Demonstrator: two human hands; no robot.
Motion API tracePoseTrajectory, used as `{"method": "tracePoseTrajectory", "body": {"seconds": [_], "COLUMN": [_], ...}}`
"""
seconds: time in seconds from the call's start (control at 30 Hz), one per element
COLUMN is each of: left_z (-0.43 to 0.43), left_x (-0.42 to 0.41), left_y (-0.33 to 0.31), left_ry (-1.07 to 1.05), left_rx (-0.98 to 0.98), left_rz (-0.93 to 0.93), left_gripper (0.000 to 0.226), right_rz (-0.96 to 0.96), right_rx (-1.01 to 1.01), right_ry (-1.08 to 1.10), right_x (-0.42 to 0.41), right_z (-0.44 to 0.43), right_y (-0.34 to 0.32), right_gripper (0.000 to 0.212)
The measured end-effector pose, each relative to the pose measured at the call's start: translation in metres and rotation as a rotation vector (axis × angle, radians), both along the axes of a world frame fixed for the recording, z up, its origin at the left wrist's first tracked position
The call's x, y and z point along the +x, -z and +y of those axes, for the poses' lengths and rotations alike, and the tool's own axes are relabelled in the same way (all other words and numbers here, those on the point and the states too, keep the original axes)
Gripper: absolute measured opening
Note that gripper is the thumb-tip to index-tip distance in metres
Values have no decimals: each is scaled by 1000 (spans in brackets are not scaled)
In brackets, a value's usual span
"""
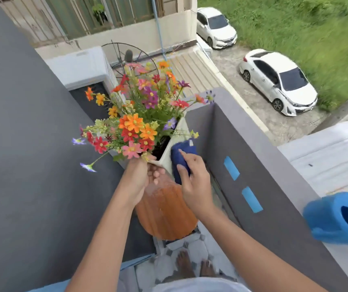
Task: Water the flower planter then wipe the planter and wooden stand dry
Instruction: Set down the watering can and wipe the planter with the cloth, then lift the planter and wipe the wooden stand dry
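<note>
While gripping the near corner of the white planter (165, 157) under the flowers (135, 125), left hand (140, 180) curled around its rim. Planter standing on round wooden stand (164, 216). Right hand (192, 180) closed on blue cloth (182, 159), pressing it against planter's side. Blue watering can (337, 218) resting on balcony wall (274, 186) far right.

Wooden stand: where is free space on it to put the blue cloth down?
The wooden stand is bare on its near half, below both hands and in front of the white planter. The far part is crowded: the planter stands there, the left hand holds its corner, and the right hand presses the blue cloth on its side.
</note>
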State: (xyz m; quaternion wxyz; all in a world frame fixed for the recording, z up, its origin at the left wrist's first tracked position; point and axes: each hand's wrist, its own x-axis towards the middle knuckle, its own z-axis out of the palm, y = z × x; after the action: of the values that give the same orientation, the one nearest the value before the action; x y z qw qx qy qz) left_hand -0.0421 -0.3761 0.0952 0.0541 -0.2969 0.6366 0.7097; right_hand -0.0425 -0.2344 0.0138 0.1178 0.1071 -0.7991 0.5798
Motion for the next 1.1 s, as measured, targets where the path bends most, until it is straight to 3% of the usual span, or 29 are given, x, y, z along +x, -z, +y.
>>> {"method": "tracePoseTrajectory", "body": {"seconds": [0.2,0.33,0.47,0.57,0.67,0.8,0.97,1.1], "left_z": [-36,-55,-65,-75,-84,-91,-99,-101], "left_x": [-27,-40,-45,-44,-41,-39,-43,-46], "left_y": [24,44,61,78,90,100,107,110], "left_ry": [-39,-96,-152,-178,-202,-222,-242,-243], "left_rx": [15,73,71,55,60,59,54,34], "left_rz": [-23,-38,-37,-47,-63,-53,-74,-57], "left_gripper": [32,31,30,27,24,23,22,22], "right_rz": [-414,-237,-129,-72,68,61,136,95], "right_rx": [222,444,660,915,939,1049,1079,1087], "right_ry": [-75,-207,-705,-946,-890,-880,-947,-800], "right_x": [-25,-30,-15,12,35,46,27,-30], "right_z": [-5,-32,-48,-40,-46,-67,-64,-41], "right_y": [92,140,196,232,248,269,285,282], "right_gripper": [27,22,44,38,47,73,63,65]}}
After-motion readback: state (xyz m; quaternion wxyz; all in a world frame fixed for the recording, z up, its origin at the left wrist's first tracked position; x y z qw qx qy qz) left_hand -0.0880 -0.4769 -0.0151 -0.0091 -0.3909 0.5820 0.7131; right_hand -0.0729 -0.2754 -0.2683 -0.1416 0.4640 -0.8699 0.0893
